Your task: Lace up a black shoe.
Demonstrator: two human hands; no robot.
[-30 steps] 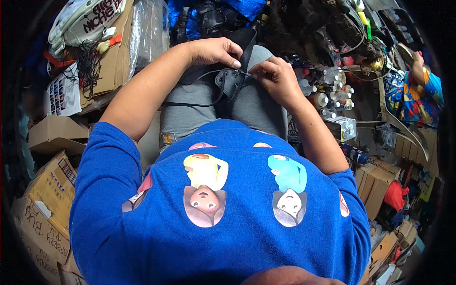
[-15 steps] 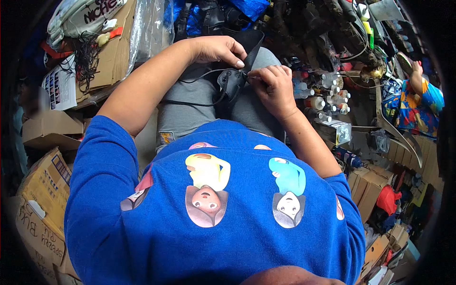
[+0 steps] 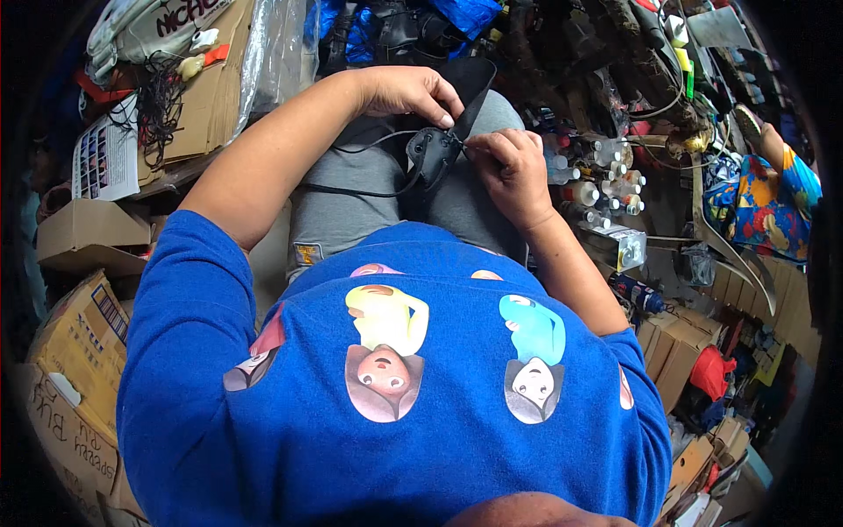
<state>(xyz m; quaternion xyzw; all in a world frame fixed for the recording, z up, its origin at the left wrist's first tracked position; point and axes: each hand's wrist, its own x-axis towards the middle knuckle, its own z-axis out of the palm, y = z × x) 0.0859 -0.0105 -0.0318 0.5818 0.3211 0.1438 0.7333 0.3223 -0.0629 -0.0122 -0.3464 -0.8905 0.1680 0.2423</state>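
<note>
Over our thighs, between our two hands, sat a black piece with eyelets (image 3: 432, 154); our left hand (image 3: 420, 95) was pinching its upper edge, thumb drawn in against bent fingers; our right hand (image 3: 514, 171) had thumb and forefinger pressed together on a thin strand (image 3: 463, 146) at the piece's right edge, too small for us to make out clearly; a dark cord (image 3: 360, 191) ran leftward from the piece across our grey trousers (image 3: 338, 206); a black flap (image 3: 477, 81) rose just beyond our fingers; we wore a blue shirt (image 3: 457, 351) with printed figures.

To our right we had a cluster of small bottles (image 3: 619, 189), and well apart from us was another person (image 3: 766, 206) in bright patterned clothing; to our left lay an open cardboard box (image 3: 92, 230), with a yellow carton (image 3: 92, 342) just nearer to us.
</note>
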